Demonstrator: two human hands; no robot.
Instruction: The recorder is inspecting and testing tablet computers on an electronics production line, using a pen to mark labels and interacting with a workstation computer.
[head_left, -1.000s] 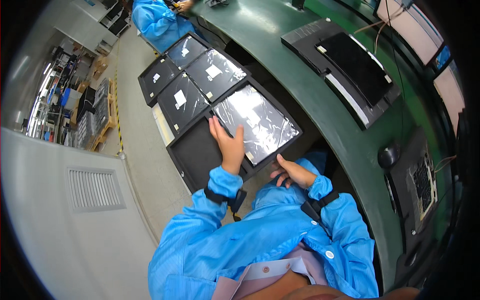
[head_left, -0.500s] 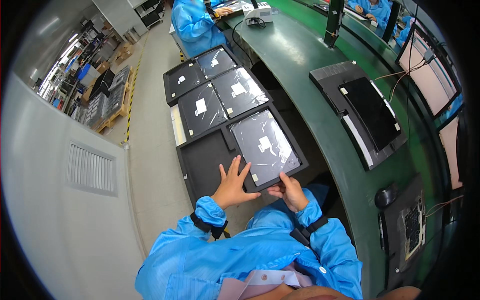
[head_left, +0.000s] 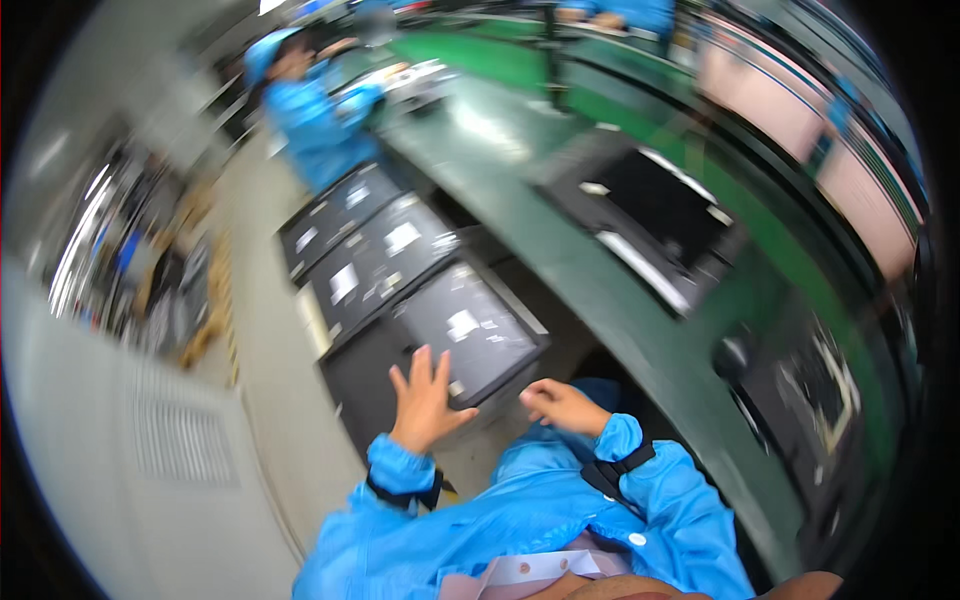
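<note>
My left hand (head_left: 424, 400) is open with fingers spread, over the near edge of a black tray (head_left: 365, 375). Beside its fingertips lies a flat dark panel (head_left: 470, 330) wrapped in shiny clear film, with a white label, in the tray's right compartment. The left compartment shows bare black lining. My right hand (head_left: 566, 407) is off the tray's near right corner, its fingers curled in with nothing visible in them. Beyond, more trays hold similar film-wrapped panels (head_left: 345, 283), each with a white label. The picture is smeared by motion.
A long green workbench (head_left: 570, 270) runs along the right. On it are a dark screen panel (head_left: 670, 205) on a black holder, a mouse (head_left: 735, 352) and a keyboard (head_left: 815, 385). A co-worker in blue (head_left: 315, 125) is at the far end. A grey vented wall (head_left: 110, 420) stands left.
My right hand has let go of the tray's near edge and drawn away from it. The left hand has risen slightly off the panel's corner. The view has swung, shifting the scene.
</note>
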